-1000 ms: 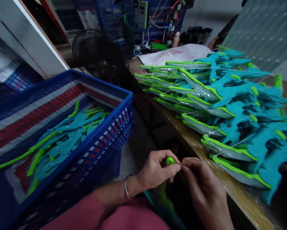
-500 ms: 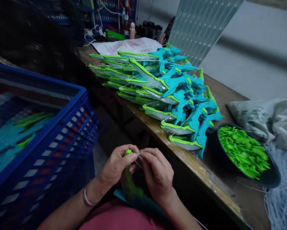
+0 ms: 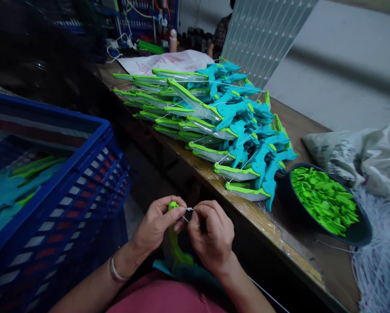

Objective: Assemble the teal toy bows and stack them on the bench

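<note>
**White cord point(image 3: 186, 219) worked at the tip of a green-and-teal piece point(image 3: 179, 257)**

The piece is held above the lap at the near side of the scene, apart from the surface point(image 3: 333, 261); its green end is uppermost, and its teal lower part is partly hidden. The grip of the left hand point(image 3: 158, 224) is closed on this green end, with the cord pinched between thumb and forefinger. The grip of the right hand point(image 3: 213, 237) is closed on the cord just beside the left fingertips, and a small white knot point(image 3: 189, 209) is seen in the narrow gap. Below it, a second strand is passed between the hands; its farther course is hidden.

The knot is judged to be best served by an even pull in line with the cord, while the green end is clamped firmly on the left. The gap should be kept short, so that the knot is neither masked nor allowed to wander. By a sudden jerk the thin cord could be slipped from the pinch; the lower strand should be kept from being snagged.

On the surface, similar pieces point(image 3: 239, 106) are stacked on the far side, and a dark bowl point(image 3: 284, 198) of green parts point(image 3: 325, 202) is placed to the right.
</note>
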`<state>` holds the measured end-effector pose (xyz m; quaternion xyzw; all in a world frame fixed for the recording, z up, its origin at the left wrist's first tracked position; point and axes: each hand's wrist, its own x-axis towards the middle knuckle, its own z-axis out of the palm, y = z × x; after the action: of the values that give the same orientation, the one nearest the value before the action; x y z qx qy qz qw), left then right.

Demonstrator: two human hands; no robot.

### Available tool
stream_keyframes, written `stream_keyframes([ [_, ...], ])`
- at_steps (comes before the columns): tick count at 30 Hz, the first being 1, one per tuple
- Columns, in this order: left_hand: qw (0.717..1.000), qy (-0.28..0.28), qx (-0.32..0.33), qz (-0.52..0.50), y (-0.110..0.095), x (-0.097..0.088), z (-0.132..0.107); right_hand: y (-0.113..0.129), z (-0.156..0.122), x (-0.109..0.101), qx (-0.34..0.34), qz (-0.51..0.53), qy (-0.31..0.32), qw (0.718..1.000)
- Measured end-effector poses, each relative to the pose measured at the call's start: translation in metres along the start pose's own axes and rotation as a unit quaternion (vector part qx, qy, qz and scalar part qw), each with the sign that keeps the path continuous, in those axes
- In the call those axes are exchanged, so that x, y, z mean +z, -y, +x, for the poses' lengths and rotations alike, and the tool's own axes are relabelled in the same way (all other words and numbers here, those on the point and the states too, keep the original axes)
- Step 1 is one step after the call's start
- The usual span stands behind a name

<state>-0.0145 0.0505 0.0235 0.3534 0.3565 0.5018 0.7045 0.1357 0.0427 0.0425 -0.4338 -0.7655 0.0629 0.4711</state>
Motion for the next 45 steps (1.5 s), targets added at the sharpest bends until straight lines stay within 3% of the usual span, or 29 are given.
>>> stream_keyframes([
  [10,0.999,0.040,0.010,0.005,0.003,0.000,-0.002,0.003,-0.007,-0.007,0.003,0.021,-0.028,0.999],
  [20,1.000,0.022,0.016,-0.003,0.000,0.007,-0.005,0.013,0.006,-0.019,0.076,0.122,0.091,0.985],
  [23,1.000,0.018,0.022,-0.011,0.000,0.008,-0.003,0.011,0.005,-0.031,0.094,0.096,0.127,0.983],
  [26,0.999,-0.001,0.022,-0.041,-0.003,0.004,0.001,0.007,-0.001,-0.051,0.080,-0.007,0.124,0.989],
  [29,0.995,-0.039,0.050,-0.071,-0.017,-0.005,0.011,0.010,-0.004,-0.073,0.077,-0.094,0.059,0.991],
  [31,0.990,-0.051,0.084,-0.099,-0.034,-0.011,0.020,0.022,-0.006,-0.084,0.056,-0.089,0.014,0.994],
  [35,0.967,-0.066,0.171,-0.174,-0.084,-0.014,0.041,0.050,-0.010,-0.087,-0.082,-0.060,-0.033,0.994],
  [38,0.951,-0.065,0.231,-0.192,-0.113,-0.007,0.046,0.056,-0.010,-0.082,-0.150,-0.056,-0.053,0.986],
  [41,0.948,-0.057,0.266,-0.162,-0.119,0.003,0.041,0.052,0.000,-0.077,-0.138,-0.016,-0.040,0.989],
  [45,0.958,-0.040,0.261,-0.108,-0.100,0.018,0.025,0.050,0.027,-0.070,-0.104,0.044,-0.014,0.994],
])
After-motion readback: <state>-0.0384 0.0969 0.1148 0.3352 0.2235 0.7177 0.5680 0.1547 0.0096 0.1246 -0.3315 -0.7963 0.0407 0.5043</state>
